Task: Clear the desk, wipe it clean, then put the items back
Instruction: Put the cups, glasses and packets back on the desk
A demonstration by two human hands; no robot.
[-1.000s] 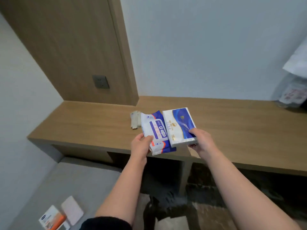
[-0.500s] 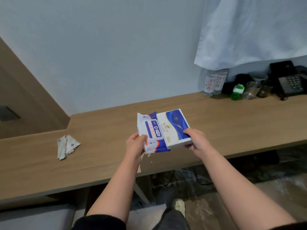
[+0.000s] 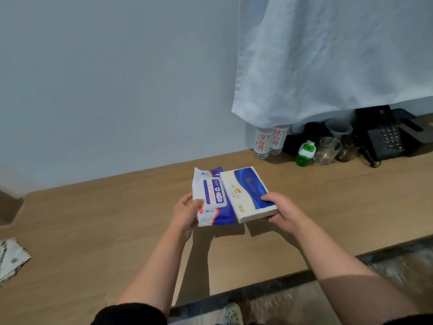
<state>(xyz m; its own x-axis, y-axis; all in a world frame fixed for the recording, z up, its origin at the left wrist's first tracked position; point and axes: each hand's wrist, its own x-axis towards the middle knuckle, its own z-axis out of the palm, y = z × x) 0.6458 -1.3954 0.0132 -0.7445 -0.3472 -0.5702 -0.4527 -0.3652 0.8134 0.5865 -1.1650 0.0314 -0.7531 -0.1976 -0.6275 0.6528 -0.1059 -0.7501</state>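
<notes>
Wipes pack gripped by left hand, tissue pack by right hand, fingers curled round near edges. Both held side by side over desk, probably for replacing; bottles at 1 o'clock.

"凉白开" on two water bottles

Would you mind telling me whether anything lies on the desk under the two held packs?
Nothing visible does: the wipes pack and tissue pack hang over bare desk; the bottles and cups stand farther back right.
</notes>
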